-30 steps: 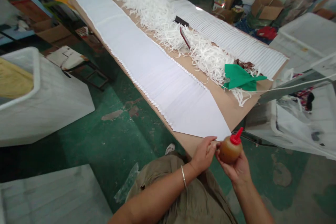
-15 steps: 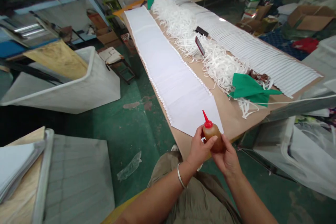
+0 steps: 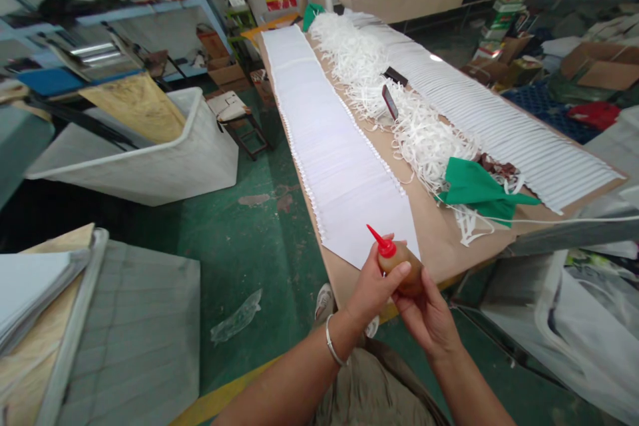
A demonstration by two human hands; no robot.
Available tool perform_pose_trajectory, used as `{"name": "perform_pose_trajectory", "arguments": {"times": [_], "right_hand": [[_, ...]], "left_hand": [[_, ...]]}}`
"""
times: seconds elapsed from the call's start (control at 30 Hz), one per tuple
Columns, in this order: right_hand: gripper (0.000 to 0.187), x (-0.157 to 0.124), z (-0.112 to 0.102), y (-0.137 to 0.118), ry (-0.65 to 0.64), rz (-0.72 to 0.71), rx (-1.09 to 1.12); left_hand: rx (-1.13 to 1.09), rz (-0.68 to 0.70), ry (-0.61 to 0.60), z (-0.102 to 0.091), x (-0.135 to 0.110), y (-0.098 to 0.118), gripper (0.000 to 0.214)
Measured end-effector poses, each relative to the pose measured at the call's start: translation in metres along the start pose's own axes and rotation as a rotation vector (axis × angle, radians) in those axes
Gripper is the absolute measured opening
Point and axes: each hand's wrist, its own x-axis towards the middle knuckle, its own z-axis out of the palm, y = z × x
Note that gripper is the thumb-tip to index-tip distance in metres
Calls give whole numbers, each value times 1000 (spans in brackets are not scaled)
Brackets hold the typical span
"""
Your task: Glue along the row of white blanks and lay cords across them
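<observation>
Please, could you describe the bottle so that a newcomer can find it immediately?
Find the long brown-topped table, then look at its near end. There the person's left hand and right hand both hold one bottle. Its brown body and red, pointed nozzle set it apart from the white sheets just beyond.

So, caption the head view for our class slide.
Red-tipped bottle in the grip of left hand and right hand, at a table bearing white sheets and tangled white strips.

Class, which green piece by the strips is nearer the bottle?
Nearer the bottle is the green piece at the near end of the white strips; the other piece is at their far end.
</observation>
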Motion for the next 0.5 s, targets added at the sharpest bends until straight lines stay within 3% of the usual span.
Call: {"name": "perform_pose_trajectory", "arguments": {"times": [0.33, 0.43, 0.5], "right_hand": [[47, -2, 11, -5, 9, -15, -65], [52, -2, 14, -2, 101, 105, -23], [64, -3, 18, 0, 179, 283, -33]], "left_hand": [[0, 25, -44, -3, 9, 21, 58], [5, 23, -32, -6, 4, 25, 61], [-33, -3, -33, -9, -1, 26, 70]]}}
